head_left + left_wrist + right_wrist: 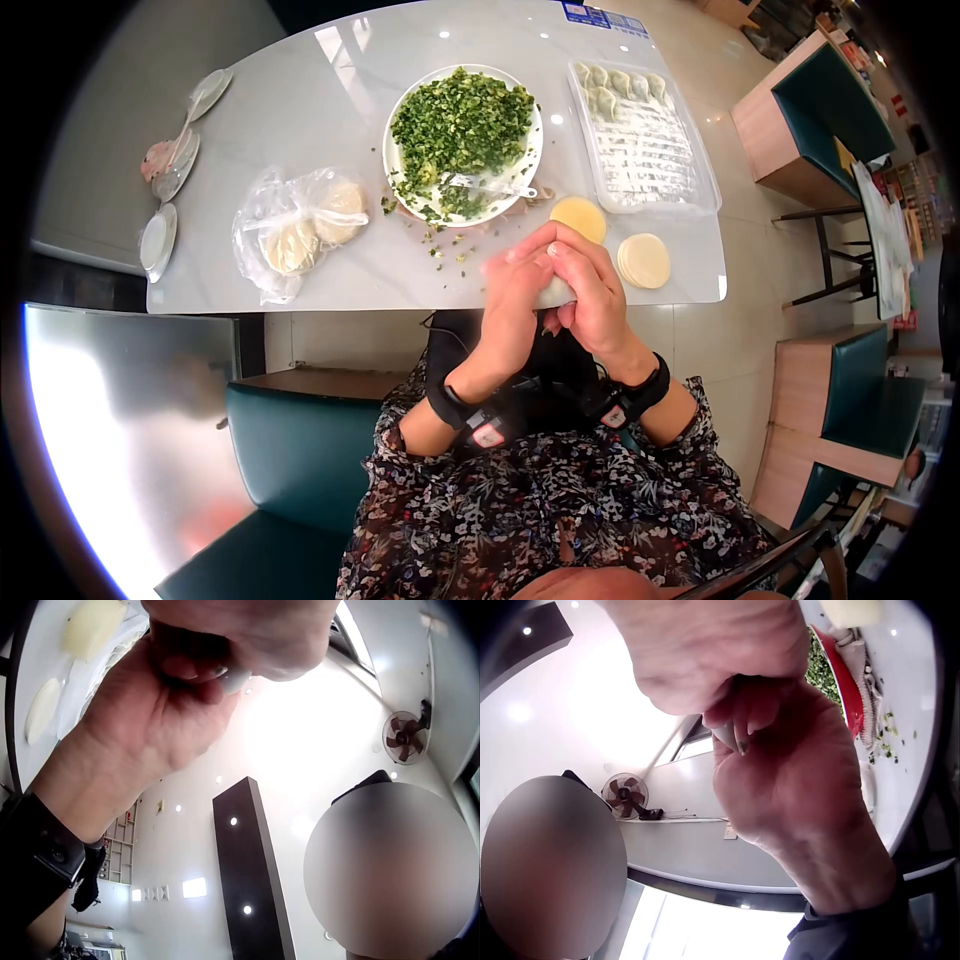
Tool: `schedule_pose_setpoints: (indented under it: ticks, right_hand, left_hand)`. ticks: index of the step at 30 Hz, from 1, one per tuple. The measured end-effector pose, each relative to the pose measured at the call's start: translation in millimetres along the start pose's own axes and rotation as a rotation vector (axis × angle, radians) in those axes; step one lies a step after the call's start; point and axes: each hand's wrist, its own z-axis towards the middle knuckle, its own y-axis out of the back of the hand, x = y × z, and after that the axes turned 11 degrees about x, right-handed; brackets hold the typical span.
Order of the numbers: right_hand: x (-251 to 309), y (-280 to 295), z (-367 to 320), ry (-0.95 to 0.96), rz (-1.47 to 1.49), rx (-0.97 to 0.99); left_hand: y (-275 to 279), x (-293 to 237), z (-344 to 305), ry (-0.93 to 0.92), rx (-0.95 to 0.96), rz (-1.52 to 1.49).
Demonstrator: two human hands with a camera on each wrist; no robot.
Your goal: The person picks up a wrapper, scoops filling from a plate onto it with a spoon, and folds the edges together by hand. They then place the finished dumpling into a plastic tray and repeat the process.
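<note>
Both hands meet at the table's near edge around a pale dumpling (556, 292). My left hand (512, 305) curls against one side of it, and my right hand (597, 300) cups the other with the thumb on top. Only a bit of the dumpling (726, 736) peeks out between the fingers in the right wrist view. Just beyond the hands lies a yellow round piece (578, 217), and a small stack of round wrappers (643, 260) sits right of them. A white bowl (388, 150) of chopped green filling (465, 130) stands ahead, a spoon (490, 186) in it.
A clear plastic tray (650, 165) at the right holds several finished dumplings (620, 84) at its far end. Left of the bowl is a plastic bag (270, 215) with two dough lumps. Small dishes (158, 240) line the left edge. Filling crumbs (437, 252) lie near the bowl.
</note>
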Motion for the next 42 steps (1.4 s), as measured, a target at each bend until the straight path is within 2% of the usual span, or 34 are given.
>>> schedule_pose_setpoints:
  ticks: [2, 5, 9, 12, 14, 15, 17, 18, 19, 23, 24, 25, 26, 27, 28, 29, 31, 32, 33, 35, 36, 37, 38, 39, 42]
  right_hand:
    - [0, -1, 0, 0.020, -0.037, -0.005]
    - [0, 0, 0, 0.031, -0.055, -0.017]
    - [5, -6, 2, 0.052, -0.094, -0.036]
    - [9, -7, 3, 0.063, -0.122, -0.036]
    - [5, -9, 0, 0.095, -0.131, -0.042]
    - [-2, -8, -2, 0.083, -0.118, -0.052]
    - [-16, 0, 2, 0.090, -0.128, -0.111]
    - [-15, 1, 3, 0.097, -0.136, -0.106]
    - [-14, -1, 2, 0.059, -0.150, -0.137]
    - [3, 0, -1, -0.021, -0.097, -0.141]
    - [7, 1, -3, -0.021, -0.099, -0.139]
    - [10, 1, -6, 0.033, -0.099, -0.148]
    - [13, 4, -8, 0.088, -0.100, -0.157]
    - [14, 11, -8, 0.093, -0.104, -0.153]
    - [15, 23, -8, 0.219, -0.202, -0.185]
    - [17, 32, -10, 0.346, -0.298, -0.217]
    - [29, 40, -18, 0.328, -0.400, -0.211]
    - [33, 44, -22, 0.307, -0.503, -0.205]
    - [35, 50, -25, 0.306, -0.506, -0.205]
    - [37, 59, -29, 0.319, -0.805, -0.200]
    - [40, 59, -30, 0.313, -0.808, -0.201]
    - [44, 57, -28, 0.346, -0.984, -0.199]
    - [46, 55, -27, 0.379, -1.159, -0.196]
    - [47, 55, -25, 0.374, -1.158, -0.199]
    - [42, 58, -19, 0.488, -1.349, -0.047]
  left_hand:
    - [-4, 1, -2, -0.125, -0.038, 0.188]
    - [-2, 18, 2, -0.260, 0.001, 0.185]
    - [-11, 3, 3, -0.123, -0.139, 0.093]
    - [-8, 2, 7, -0.142, -0.109, 0.001]
    - [-2, 0, 7, -0.098, 0.073, -0.265]
    - [-1, 7, 5, -0.080, 0.066, -0.271]
    - [-3, 24, 13, -0.086, -0.185, 0.130]
    - [-29, -6, 22, 0.006, -0.340, -0.226]
    - [-28, -6, 24, -0.003, -0.337, -0.226]
    - [-21, -8, 23, 0.031, -0.190, -0.341]
    - [-14, -8, 21, 0.042, -0.041, -0.315]
    - [-6, -8, 21, 0.050, 0.109, -0.287]
    - [6, -5, 24, 0.043, 0.113, -0.284]
    - [20, 0, 29, -0.028, 0.301, -0.276]
    - [23, -3, 33, -0.099, 0.488, -0.266]
    - [19, -4, 31, -0.104, 0.489, -0.265]
    - [-5, -25, 23, -0.042, 0.173, -0.116]
    - [-2, -26, 23, -0.048, 0.210, 0.007]
    - [-3, -27, 25, -0.050, 0.211, 0.004]
    - [-8, -29, 27, -0.105, 0.201, 0.175]
    - [-5, -31, 30, -0.105, 0.201, 0.323]
    - [-5, -34, 31, -0.101, 0.202, 0.318]
    - [-6, -39, 31, -0.080, 0.198, 0.473]
    - [-7, -42, 32, -0.060, 0.194, 0.628]
    - [-11, -44, 34, -0.093, 0.164, 0.772]
